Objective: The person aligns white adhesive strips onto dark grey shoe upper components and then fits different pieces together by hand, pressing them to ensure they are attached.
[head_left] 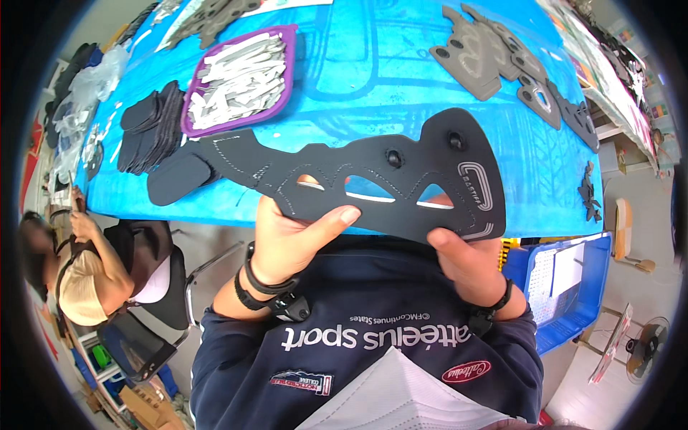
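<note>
Both my hands hold up a flat black stitched panel (344,168), which looks like a shoe upper. It has three cut-out windows, two round black studs and pale printed lines at its wide right end. My left hand (287,236) grips its lower edge near the middle, thumb on the front face and fingers behind. At the lower right corner my right hand (469,265) pinches it, thumb in front, other fingers hidden. The panel's narrow left end overlaps the view of a rounded black pad (178,178). Whether they touch I cannot tell.
Beyond the panel, a purple basket (291,75) of white strips (240,79) stands on the blue-covered table (337,115). Black pads (150,129) are stacked left of it. Similar grey panels (473,61) lie far right. A blue crate (562,326) is at right; a person (93,276) sits left.
</note>
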A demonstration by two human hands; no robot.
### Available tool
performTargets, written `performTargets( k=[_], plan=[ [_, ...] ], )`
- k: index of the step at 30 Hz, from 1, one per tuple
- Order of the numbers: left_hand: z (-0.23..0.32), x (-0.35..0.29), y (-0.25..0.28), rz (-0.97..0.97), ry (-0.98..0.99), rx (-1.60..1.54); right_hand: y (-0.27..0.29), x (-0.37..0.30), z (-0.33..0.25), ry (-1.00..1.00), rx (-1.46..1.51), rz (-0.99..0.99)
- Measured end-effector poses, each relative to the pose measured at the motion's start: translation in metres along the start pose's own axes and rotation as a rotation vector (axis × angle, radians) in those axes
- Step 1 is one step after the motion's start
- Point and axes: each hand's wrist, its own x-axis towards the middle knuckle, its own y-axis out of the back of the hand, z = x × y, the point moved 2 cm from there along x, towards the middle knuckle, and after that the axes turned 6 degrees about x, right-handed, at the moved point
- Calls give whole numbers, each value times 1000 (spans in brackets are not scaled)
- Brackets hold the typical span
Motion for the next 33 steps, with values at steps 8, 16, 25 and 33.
performTargets(
  k=[8,16,25,33],
  plan=[
    [-4,-20,0,-173,57,-334,-29,-7,19,-80,482,-41],
    [-18,-32,10,-150,34,-390,-45,-9,21,-172,602,95],
    [-6,-36,19,-377,-180,-267,-36,-5,11,-62,451,205],
    [63,1,135,69,-423,1469,0,14,-60,1067,-1033,413]
  ],
)
